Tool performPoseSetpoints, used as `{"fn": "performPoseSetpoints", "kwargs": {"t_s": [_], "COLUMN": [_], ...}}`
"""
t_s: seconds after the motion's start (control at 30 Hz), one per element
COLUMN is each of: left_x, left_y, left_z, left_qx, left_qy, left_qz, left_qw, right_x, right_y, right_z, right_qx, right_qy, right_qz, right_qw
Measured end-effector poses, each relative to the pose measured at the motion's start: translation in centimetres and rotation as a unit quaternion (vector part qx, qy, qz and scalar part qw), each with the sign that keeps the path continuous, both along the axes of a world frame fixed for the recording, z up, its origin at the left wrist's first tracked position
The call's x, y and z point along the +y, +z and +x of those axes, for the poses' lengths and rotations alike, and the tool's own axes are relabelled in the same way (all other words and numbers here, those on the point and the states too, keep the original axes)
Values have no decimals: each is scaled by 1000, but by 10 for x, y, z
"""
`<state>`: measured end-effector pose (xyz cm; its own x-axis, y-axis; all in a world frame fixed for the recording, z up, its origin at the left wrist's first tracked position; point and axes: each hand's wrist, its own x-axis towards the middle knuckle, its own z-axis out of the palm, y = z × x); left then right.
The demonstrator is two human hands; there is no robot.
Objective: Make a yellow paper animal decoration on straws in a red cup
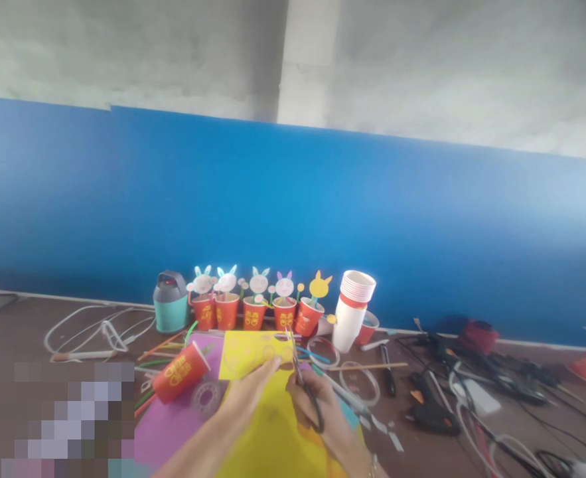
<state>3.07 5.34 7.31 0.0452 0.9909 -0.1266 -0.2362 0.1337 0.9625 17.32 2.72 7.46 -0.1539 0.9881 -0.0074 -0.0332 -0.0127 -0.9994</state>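
My left hand [250, 392] is closed on a sheet of yellow paper [237, 355] with faint round outlines drawn on it. In my right hand [317, 401] is a pair of scissors [312, 398], its dark handle loops around my fingers and its blades pointing away from me at the sheet's right edge. Whether the blades touch the paper is too blurred to tell. Below both hands lie a larger yellow sheet [267, 425] and a purple sheet [160, 431]. A red paper cup [180, 372] lies on its side left of my left hand, beside a roll of tape [206, 397].
Several red cups [254, 315] holding paper animal heads [284, 285] line the back. A stack of white cups [350, 318] and a teal container [170, 309] flank them. At right lie a glue gun [429, 405], a screwdriver [387, 372] and tangled cables. A blue partition [293, 199] stands behind.
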Motion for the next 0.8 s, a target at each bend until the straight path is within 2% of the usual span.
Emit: {"fn": "performPoseSetpoints", "kwargs": {"t_s": [0.1,0.27,0.5,0.8], "left_x": [4,6,8,17], "left_y": [-3,3,2,-2], "left_z": [-2,-7,-12,-22], "left_qx": [-32,-67,-43,14], "left_qy": [-13,-51,-71,-91], "left_qz": [8,36,42,91], "left_qw": [999,996,996,992], "right_x": [2,4,5,6], "right_y": [-4,-8,-9,-11], "right_z": [0,2,5,7], "right_qx": [-4,2,-15,-25], "right_qy": [1,14,28,50], "right_qz": [-1,-16,-20,-26], "right_qw": [1000,1000,999,998]}}
